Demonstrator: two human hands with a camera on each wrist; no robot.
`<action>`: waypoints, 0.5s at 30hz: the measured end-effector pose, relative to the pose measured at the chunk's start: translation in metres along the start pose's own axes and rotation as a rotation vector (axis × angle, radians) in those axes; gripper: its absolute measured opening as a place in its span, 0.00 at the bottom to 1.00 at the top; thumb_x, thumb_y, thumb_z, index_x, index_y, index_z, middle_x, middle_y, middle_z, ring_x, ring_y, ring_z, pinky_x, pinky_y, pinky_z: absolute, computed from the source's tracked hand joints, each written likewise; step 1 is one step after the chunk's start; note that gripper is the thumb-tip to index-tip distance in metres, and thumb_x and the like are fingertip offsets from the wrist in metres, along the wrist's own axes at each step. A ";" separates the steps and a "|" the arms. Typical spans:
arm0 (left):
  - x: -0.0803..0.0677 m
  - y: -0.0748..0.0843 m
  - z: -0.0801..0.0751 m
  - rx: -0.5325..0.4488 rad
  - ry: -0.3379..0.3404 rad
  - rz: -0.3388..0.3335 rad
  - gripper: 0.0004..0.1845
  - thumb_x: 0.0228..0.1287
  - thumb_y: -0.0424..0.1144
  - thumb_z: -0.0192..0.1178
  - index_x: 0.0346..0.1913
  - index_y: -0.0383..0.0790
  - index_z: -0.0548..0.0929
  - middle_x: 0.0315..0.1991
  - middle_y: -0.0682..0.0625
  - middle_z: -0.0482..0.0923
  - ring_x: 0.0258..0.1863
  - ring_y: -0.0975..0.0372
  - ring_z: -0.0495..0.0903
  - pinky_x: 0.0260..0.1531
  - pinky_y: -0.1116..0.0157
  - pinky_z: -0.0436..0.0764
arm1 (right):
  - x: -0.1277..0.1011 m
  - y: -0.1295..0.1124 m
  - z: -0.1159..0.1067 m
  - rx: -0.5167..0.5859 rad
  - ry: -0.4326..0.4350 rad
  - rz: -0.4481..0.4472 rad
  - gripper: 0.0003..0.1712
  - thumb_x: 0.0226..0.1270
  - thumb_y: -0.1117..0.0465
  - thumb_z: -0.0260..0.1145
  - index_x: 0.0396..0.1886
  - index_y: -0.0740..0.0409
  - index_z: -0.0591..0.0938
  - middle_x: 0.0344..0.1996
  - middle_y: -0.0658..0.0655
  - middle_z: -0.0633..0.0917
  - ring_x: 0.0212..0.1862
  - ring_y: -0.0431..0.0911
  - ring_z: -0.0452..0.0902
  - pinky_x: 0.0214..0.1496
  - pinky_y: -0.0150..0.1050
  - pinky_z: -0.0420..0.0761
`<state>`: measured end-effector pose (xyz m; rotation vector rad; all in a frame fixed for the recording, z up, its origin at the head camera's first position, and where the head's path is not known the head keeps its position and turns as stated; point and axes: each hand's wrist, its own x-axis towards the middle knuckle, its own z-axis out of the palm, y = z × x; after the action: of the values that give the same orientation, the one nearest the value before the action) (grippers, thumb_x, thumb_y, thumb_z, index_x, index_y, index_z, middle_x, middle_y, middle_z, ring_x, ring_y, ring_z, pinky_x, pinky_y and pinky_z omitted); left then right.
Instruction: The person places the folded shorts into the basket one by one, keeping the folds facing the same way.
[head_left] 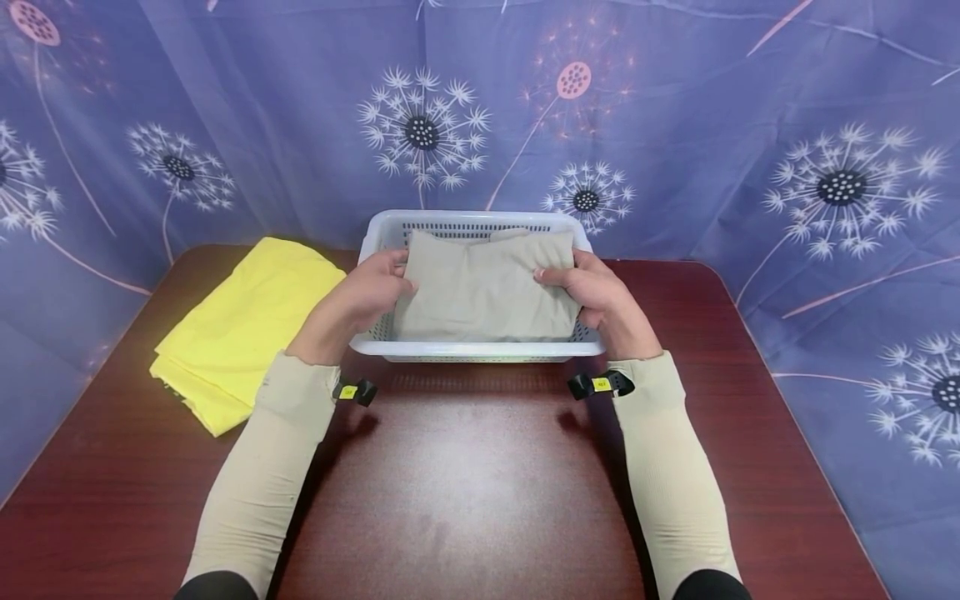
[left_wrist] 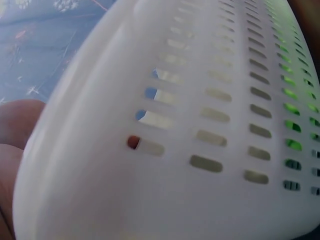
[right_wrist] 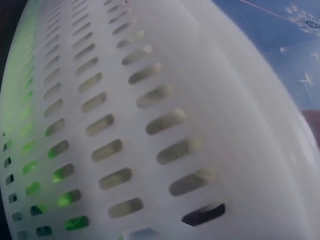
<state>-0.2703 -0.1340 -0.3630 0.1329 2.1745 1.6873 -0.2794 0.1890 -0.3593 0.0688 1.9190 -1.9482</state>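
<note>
A folded beige cloth (head_left: pixel 487 287) lies inside a white plastic basket (head_left: pixel 480 349) with slotted walls. My left hand (head_left: pixel 360 293) pinches the cloth's left edge, the thumb on top and the fingers at its side. At the opposite edge my right hand (head_left: pixel 600 292) grips the cloth, its thumb pressing on the upper face. Both hands reach in over the basket's short ends. In the left wrist view the basket wall (left_wrist: pixel 90 165) fills most of the picture, with part of the hand behind the rim. Green and beige show through the slots of the basket wall (right_wrist: pixel 240 150) in the right wrist view.
A folded yellow cloth (head_left: pixel 251 321) lies on the table to the left of the basket, near my left forearm. The dark red wooden table (head_left: pixel 465 483) extends toward me. Behind it hangs a blue curtain (head_left: pixel 300 108) with dandelion prints, close to the basket's back.
</note>
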 end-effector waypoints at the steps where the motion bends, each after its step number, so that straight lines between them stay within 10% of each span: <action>1: 0.000 0.000 0.000 0.008 0.002 0.001 0.31 0.79 0.25 0.44 0.82 0.32 0.59 0.68 0.35 0.75 0.66 0.47 0.74 0.74 0.44 0.66 | 0.000 0.000 0.000 -0.011 0.000 0.001 0.14 0.80 0.66 0.62 0.59 0.57 0.71 0.39 0.55 0.86 0.36 0.46 0.89 0.38 0.46 0.90; 15: 0.002 0.000 0.003 0.097 0.028 -0.025 0.33 0.75 0.22 0.44 0.81 0.29 0.57 0.66 0.32 0.75 0.63 0.47 0.73 0.70 0.46 0.66 | 0.000 0.002 0.002 -0.128 0.014 -0.012 0.15 0.81 0.67 0.58 0.61 0.59 0.69 0.43 0.58 0.82 0.35 0.45 0.87 0.38 0.46 0.90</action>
<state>-0.2711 -0.1306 -0.3646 0.1084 2.2698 1.5796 -0.2784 0.1872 -0.3608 0.0350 2.0524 -1.8319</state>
